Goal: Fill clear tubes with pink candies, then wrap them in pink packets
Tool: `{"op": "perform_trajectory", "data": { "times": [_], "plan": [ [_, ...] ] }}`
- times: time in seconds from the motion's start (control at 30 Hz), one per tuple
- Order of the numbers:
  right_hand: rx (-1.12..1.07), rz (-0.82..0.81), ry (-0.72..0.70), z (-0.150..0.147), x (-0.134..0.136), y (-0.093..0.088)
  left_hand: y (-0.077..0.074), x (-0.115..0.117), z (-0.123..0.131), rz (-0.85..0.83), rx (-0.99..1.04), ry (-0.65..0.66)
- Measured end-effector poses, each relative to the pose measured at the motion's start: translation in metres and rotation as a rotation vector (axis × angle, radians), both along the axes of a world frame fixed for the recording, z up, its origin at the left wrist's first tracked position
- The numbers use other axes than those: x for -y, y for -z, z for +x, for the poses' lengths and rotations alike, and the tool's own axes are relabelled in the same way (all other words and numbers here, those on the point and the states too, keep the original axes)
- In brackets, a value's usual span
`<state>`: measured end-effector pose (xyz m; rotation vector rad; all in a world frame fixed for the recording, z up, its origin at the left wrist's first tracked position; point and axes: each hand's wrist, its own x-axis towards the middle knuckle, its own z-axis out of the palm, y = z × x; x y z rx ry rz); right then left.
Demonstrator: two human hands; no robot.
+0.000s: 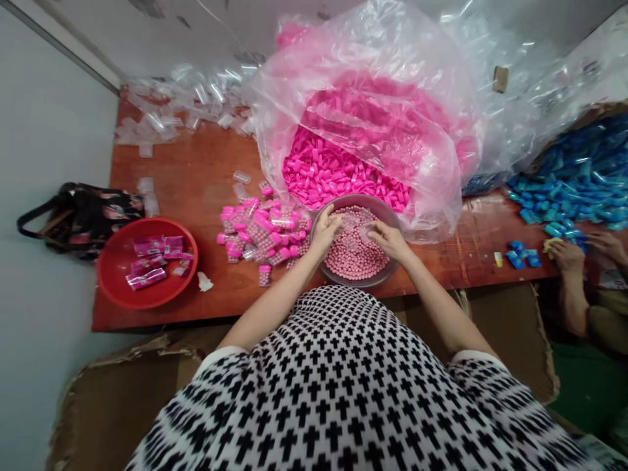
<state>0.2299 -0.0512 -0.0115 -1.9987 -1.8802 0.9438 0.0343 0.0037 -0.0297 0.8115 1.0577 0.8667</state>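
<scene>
My left hand (326, 230) is over the left side of a grey bowl (360, 282) filled with small pink beads (358, 258). Its fingers are curled together; what they hold, if anything, is hard to make out. Over the right side of the bowl, my right hand (390, 239) pinches what looks like a clear plastic tube (366, 231). More clear plastic shows faintly among the beads between both hands. Left of the bowl lies a pile of bead-filled clear bottles with pink caps (267, 229). Behind it, loose pink caps (338, 173) spill from a large clear plastic bag (436, 190).
A red basin (147, 301) with pink packets stands at the left, beside a dark floral handbag (93, 216). Clear tubes (196, 98) lie along the back of the wooden table (206, 163). At right, a co-worker's hands (569, 258) are near blue caps (579, 190).
</scene>
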Motion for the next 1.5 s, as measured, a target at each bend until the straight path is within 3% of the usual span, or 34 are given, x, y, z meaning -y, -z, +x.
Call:
{"op": "perform_trajectory", "data": {
  "times": [0.07,0.17,0.33,0.5,0.63,0.83,0.93,1.03,1.13,1.33,1.5],
  "plan": [
    [0.22,-0.139,-0.183,-0.006,0.014,0.002,-0.002,-0.004,0.0,-0.034,0.063,-0.032],
    [0.276,-0.21,-0.214,-0.024,0.023,0.021,-0.002,0.001,-0.005,-0.13,0.135,-0.095],
    [0.091,-0.246,-0.234,-0.055,0.016,0.067,0.0,0.014,-0.023,-0.221,0.106,-0.19],
    [-0.197,-0.214,-0.099,-0.052,0.016,0.082,0.004,0.016,-0.031,-0.151,0.021,-0.141],
    [-0.463,-0.16,0.04,-0.04,0.02,0.077,0.014,0.008,-0.02,-0.014,-0.082,-0.073],
    [-0.756,-0.054,0.219,-0.036,0.018,0.065,0.026,-0.006,-0.009,0.449,-0.359,0.128],
    [-0.839,-0.027,0.291,-0.04,0.017,0.061,0.03,0.006,-0.013,0.415,-0.386,0.249],
    [-0.889,-0.005,0.323,-0.045,0.018,0.056,0.033,0.023,-0.014,0.3,-0.258,0.335],
    [-0.867,0.053,0.234,-0.042,0.016,0.045,0.036,0.033,-0.014,0.201,-0.104,0.287],
    [-0.441,0.218,-0.222,-0.017,0.002,0.022,0.031,0.026,-0.018,0.023,0.04,0.346],
    [-0.362,0.21,-0.288,-0.017,0.002,0.017,0.029,0.021,-0.022,0.08,-0.04,0.346]
  ]
}}
